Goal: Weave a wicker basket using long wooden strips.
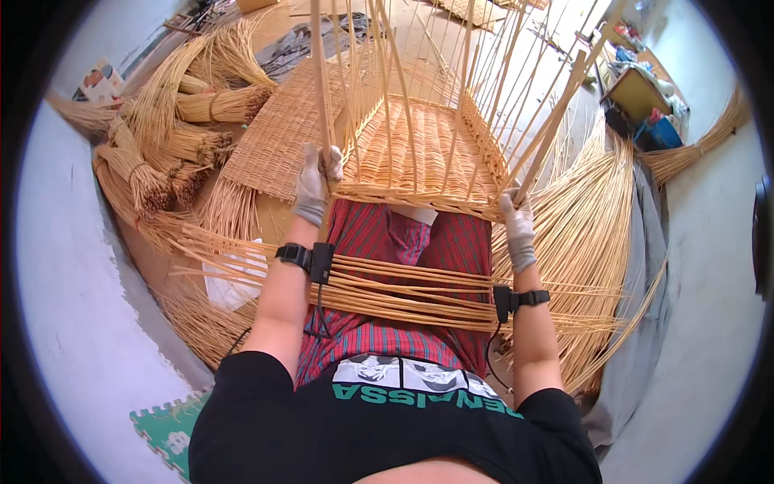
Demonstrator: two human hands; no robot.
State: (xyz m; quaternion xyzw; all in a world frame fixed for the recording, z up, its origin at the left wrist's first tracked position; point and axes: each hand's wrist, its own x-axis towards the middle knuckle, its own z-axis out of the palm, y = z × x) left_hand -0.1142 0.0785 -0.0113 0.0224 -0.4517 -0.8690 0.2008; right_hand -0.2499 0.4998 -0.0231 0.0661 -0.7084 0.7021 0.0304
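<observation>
Hold the half-woven, pale tan wicker basket [423, 149] just beyond the knees, near edge toward the red plaid cloth [403, 347] on the lap. Grip at 2 near corners: with the left hand in a grey-white knit glove [317, 181], curled closed around the thick upright wooden stake [321, 89]; with the right hand in a matching glove [516, 211], closed at the leaning wooden stake [554, 121]. Pull evenly on both to avoid twisting the frame, and grasp low, close to the weave. Steer clear of the loose tan rods [403, 310] lying across the thighs. Cut off at the top: the left stake's upper end. Hard to make out: the right fingertips, and the basket's underside, hidden entirely.
</observation>
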